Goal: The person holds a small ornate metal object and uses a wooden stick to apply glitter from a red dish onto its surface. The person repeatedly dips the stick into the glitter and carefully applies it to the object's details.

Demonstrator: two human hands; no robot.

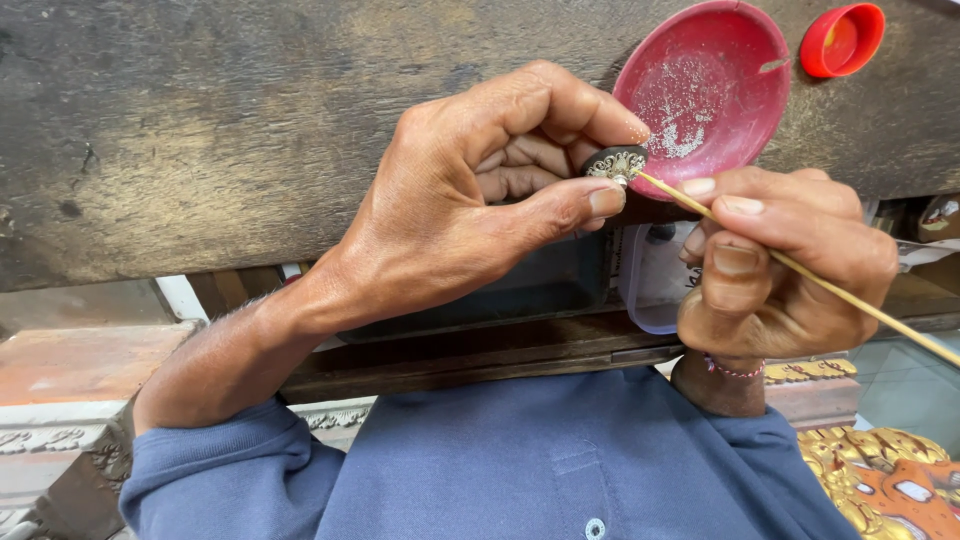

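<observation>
My left hand pinches a small dark ornament with a pale filigree face between thumb and forefinger, just above the front edge of a worn wooden workbench. My right hand grips a thin wooden stick like a pen. The stick's tip touches the ornament's face. A shallow red dish with a dusting of silvery grains lies on the bench right behind the ornament.
A small red bottle cap lies at the bench's far right. Below the bench are a dark drawer, a carved pale moulding at left and a gilded orange ornate piece at lower right. My blue sleeves fill the bottom.
</observation>
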